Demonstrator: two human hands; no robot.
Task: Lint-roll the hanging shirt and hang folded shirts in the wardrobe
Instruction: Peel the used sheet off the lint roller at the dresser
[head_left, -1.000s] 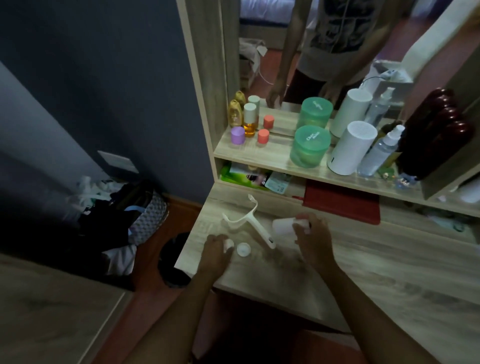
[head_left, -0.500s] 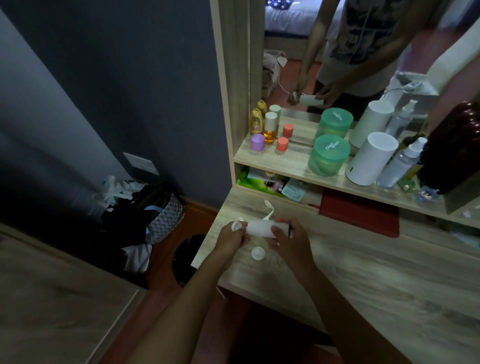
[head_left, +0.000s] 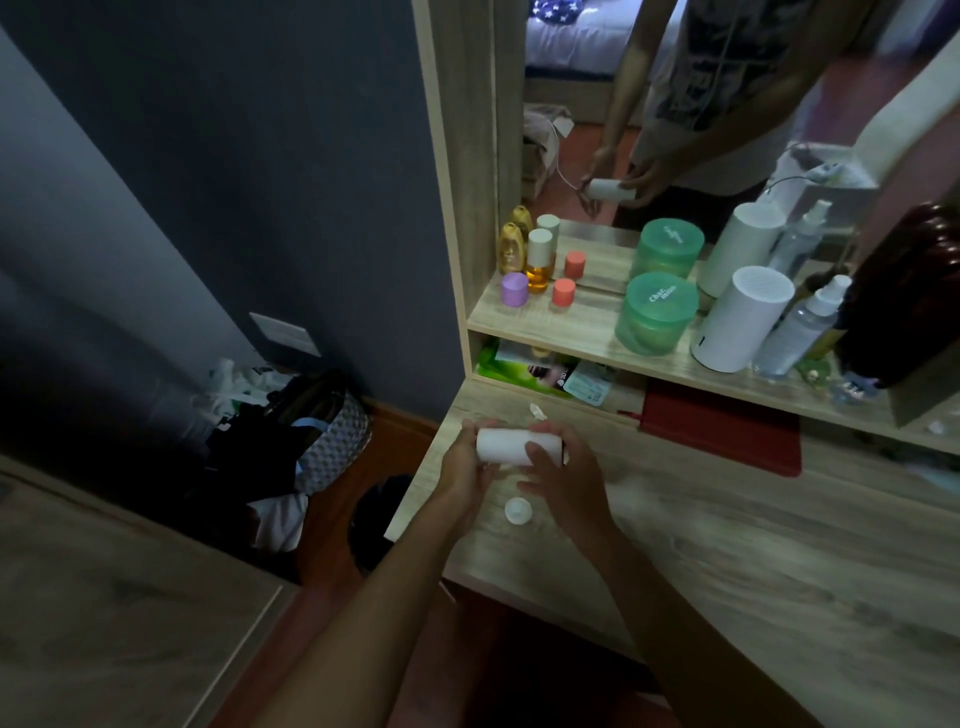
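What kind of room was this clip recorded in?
Most likely a bedroom, at a dressing table: a mirror reflecting a bed, a shelf of toiletry bottles and jars, and a wooden tabletop below.

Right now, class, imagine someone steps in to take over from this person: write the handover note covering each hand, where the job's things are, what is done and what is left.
Left hand: grips the left end of the white lint roll, held level above the desk.
Right hand: fingers curled round the roll's right end.
A small white cap lies on the desk below the hands. A bit of the white handle shows behind the roll; whether the roll is seated on it cannot be told.
Done: roll picked up.
Left: ready the roller, roll the hanging shirt, hang the folded shirts. No shirts or wardrobe in view.
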